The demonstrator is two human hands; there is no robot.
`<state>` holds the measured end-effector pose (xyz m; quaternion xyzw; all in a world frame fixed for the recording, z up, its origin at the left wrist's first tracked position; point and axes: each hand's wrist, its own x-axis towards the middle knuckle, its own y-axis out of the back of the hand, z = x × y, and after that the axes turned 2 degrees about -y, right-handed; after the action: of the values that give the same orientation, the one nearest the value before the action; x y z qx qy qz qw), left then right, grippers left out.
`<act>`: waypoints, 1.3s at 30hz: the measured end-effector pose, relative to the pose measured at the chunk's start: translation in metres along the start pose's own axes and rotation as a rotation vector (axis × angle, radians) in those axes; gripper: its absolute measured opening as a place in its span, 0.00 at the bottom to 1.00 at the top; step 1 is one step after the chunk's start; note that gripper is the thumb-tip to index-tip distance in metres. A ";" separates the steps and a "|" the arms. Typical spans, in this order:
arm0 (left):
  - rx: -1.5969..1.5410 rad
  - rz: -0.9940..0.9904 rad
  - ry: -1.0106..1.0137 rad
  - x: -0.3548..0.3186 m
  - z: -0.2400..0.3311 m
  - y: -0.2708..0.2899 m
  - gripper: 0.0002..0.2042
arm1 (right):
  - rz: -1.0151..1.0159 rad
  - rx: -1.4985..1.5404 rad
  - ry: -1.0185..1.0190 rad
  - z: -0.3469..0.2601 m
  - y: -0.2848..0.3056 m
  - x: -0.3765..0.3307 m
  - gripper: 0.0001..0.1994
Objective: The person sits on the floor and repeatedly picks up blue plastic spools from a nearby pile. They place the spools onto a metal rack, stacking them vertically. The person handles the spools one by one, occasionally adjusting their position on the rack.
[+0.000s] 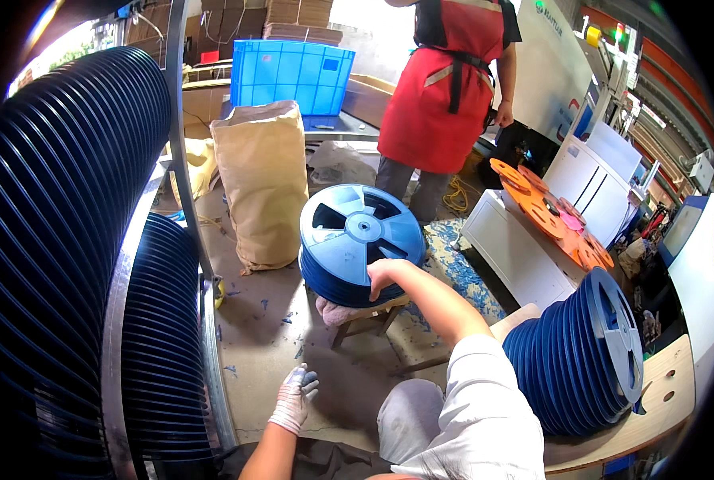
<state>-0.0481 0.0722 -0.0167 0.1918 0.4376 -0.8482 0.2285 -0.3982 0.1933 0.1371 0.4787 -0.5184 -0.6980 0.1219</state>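
Note:
A stack of blue plastic reels [345, 234] lies flat on a small wooden stool [366, 326], with a pinkish cloth [333, 311] under its near left side. The top reel has a round hub and wide cut-out windows. My bare right hand [382, 276] is closed on the near edge of this reel, its fingertips partly hidden. Lower down, my left hand [293, 398] wears a white glove with grey fingertips. It hangs over the floor, fingers partly bent and apart, holding nothing.
At left, a metal rack [117, 320] holds rows of dark blue reels [77, 184]. A tall paper sack [261, 188] stands behind the stool; a person in a red apron [445, 108] stands beyond. At right, more blue reels [561, 364] rest on a wooden board [669, 400], near orange discs [533, 204].

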 end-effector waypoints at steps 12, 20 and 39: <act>-0.001 -0.049 -0.020 -0.006 0.003 -0.002 0.24 | -0.083 -0.082 -0.211 -0.030 0.008 -0.007 0.28; 0.008 -0.046 -0.039 -0.004 0.005 0.005 0.24 | -0.093 -0.126 -0.194 -0.027 -0.010 -0.010 0.26; -0.111 -0.137 -0.085 -0.032 0.022 -0.014 0.22 | 0.657 -0.098 -0.039 -0.069 -0.025 -0.070 0.15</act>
<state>-0.0321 0.0680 0.0216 0.1120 0.4861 -0.8436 0.1986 -0.2993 0.2090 0.1534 0.2661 -0.6131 -0.6545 0.3533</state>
